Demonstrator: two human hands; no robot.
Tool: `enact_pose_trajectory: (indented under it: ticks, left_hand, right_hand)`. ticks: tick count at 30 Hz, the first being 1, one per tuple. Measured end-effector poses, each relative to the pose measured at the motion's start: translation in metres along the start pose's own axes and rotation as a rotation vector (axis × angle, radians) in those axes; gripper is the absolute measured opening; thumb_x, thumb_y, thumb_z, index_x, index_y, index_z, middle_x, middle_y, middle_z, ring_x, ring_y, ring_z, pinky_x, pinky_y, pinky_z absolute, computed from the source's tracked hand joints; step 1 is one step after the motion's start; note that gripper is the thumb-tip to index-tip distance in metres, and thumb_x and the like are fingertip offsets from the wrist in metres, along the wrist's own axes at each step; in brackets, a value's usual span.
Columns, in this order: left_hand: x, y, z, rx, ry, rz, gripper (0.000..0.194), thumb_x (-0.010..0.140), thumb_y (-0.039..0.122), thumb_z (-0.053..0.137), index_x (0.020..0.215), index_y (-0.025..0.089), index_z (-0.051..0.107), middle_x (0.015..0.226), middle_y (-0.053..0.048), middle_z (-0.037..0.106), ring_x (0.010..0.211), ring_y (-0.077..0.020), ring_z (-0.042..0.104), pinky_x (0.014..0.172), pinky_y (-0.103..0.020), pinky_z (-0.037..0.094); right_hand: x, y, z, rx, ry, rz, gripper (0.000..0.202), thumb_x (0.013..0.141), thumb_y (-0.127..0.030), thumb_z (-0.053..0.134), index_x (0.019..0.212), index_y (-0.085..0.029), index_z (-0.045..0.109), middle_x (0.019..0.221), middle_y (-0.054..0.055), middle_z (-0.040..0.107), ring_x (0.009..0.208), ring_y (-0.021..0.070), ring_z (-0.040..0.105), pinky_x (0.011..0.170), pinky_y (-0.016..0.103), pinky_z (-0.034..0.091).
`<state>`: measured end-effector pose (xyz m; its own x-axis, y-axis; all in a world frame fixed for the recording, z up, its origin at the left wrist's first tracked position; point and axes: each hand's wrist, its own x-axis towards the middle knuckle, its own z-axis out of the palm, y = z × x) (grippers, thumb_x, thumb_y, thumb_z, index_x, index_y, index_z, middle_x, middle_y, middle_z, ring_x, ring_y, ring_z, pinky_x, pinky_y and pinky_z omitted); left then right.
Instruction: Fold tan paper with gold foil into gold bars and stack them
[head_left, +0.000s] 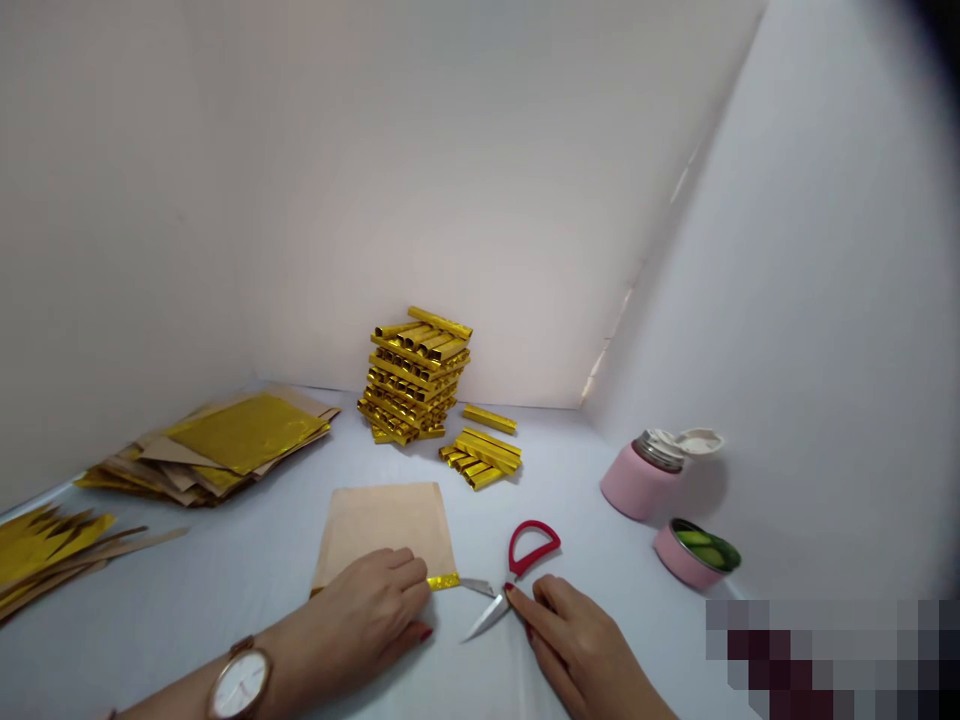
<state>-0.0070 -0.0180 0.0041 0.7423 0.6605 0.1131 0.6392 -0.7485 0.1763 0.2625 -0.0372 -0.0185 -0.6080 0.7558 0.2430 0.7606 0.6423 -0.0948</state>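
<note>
A sheet of paper (386, 520), brown side up, lies on the table in front of me. Its near edge is folded over and shows a narrow gold strip. My left hand (379, 605), with a watch (240, 682) on the wrist, presses closed fingers down on that folded edge. To the right, my right hand (574, 635) grips a pair of red-handled scissors (496, 603), its index finger lying by the pivot. The scissor blades are spread apart, with one tip close to the gold strip. My hand hides the lower handle loop.
Folded gold paper tubes form a tall stack (416, 380) by the back wall, with a smaller pile (484, 458) beside it. Gold-and-brown sheets (247, 430) and cut paper pieces (52, 550) lie left. A pink flask (641, 480) and a pink tin (694, 565) holding green slices stand right.
</note>
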Motion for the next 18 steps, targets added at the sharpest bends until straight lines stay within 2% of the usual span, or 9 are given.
enact_pose_trajectory:
  ticks: [2,4,5,7,10,11,13,16,18]
  left_hand:
    - [0.004,-0.003,-0.001,0.000,0.008,0.040,0.013,0.093,0.025,0.047,0.088,0.019,0.057,0.088,-0.004,0.061,0.082,-0.0205,0.055,0.077,-0.033,0.045]
    - [0.005,-0.007,-0.001,-0.034,0.011,0.062,0.015,0.093,0.031,0.047,0.099,0.021,0.057,0.088,-0.004,0.060,0.082,-0.0210,0.054,0.077,-0.033,0.045]
    - [0.005,-0.009,-0.001,-0.059,0.016,0.067,0.020,0.093,0.035,0.048,0.106,0.022,0.057,0.091,-0.005,0.061,0.084,-0.0216,0.055,0.079,-0.034,0.045]
    - [0.004,-0.011,-0.001,-0.109,0.020,0.083,0.033,0.092,0.041,0.048,0.120,0.023,0.053,0.111,-0.008,0.060,0.102,-0.0247,0.054,0.091,-0.037,0.042]
    - [-0.002,-0.013,0.000,-0.167,-0.054,0.093,0.050,0.095,0.048,0.038,0.140,0.024,0.034,0.146,-0.010,0.036,0.132,-0.0283,0.032,0.107,-0.047,0.027]
    - [-0.004,-0.012,0.000,-0.186,-0.090,0.085,0.055,0.096,0.050,0.034,0.144,0.024,0.027,0.149,-0.010,0.029,0.136,-0.0285,0.025,0.108,-0.050,0.023]
    - [-0.006,-0.010,0.000,-0.224,-0.132,0.058,0.062,0.095,0.054,0.030,0.146,0.021,0.018,0.150,-0.012,0.023,0.137,-0.0289,0.020,0.108,-0.055,0.019]
    - [-0.003,-0.007,-0.003,-0.260,-0.133,0.047,0.061,0.095,0.055,0.029,0.146,0.022,0.021,0.149,-0.012,0.025,0.136,-0.0289,0.023,0.107,-0.055,0.021]
    - [0.003,-0.007,-0.006,-0.244,-0.113,0.046,0.056,0.095,0.053,0.033,0.141,0.021,0.034,0.144,-0.013,0.037,0.132,-0.0295,0.033,0.106,-0.054,0.025]
  right_hand:
    - [-0.001,0.001,0.002,-0.026,0.023,-0.008,0.036,0.091,-0.012,0.035,0.120,-0.015,0.055,0.085,0.010,0.058,0.073,0.0201,0.059,0.064,0.031,0.052]
    - [-0.002,0.002,0.005,-0.067,0.045,-0.018,0.035,0.091,-0.013,0.036,0.119,-0.015,0.056,0.083,0.010,0.059,0.070,0.0198,0.059,0.062,0.030,0.052]
    - [-0.003,0.003,0.007,-0.091,0.057,-0.025,0.035,0.091,-0.012,0.036,0.119,-0.015,0.056,0.082,0.010,0.059,0.069,0.0199,0.059,0.061,0.030,0.052]
    - [-0.004,0.004,0.011,-0.141,0.087,-0.043,0.037,0.089,-0.010,0.037,0.120,-0.014,0.056,0.082,0.011,0.060,0.067,0.0203,0.059,0.059,0.030,0.053]
    - [-0.006,0.004,0.018,-0.200,0.125,-0.056,0.041,0.084,-0.007,0.038,0.121,-0.014,0.055,0.081,0.011,0.061,0.064,0.0208,0.059,0.055,0.030,0.053]
    - [-0.006,0.005,0.019,-0.211,0.130,-0.052,0.042,0.083,-0.006,0.039,0.121,-0.014,0.055,0.080,0.011,0.061,0.063,0.0207,0.058,0.054,0.030,0.053]
    - [-0.006,0.005,0.021,-0.212,0.134,-0.033,0.043,0.082,-0.006,0.040,0.121,-0.016,0.056,0.078,0.010,0.060,0.062,0.0206,0.058,0.053,0.029,0.052]
    - [-0.004,0.005,0.020,-0.191,0.120,-0.022,0.044,0.082,-0.006,0.040,0.121,-0.017,0.056,0.080,0.010,0.060,0.063,0.0204,0.058,0.055,0.030,0.052]
    - [-0.002,0.006,0.018,-0.178,0.106,-0.026,0.044,0.082,-0.006,0.040,0.121,-0.017,0.056,0.082,0.010,0.060,0.065,0.0203,0.058,0.056,0.030,0.053]
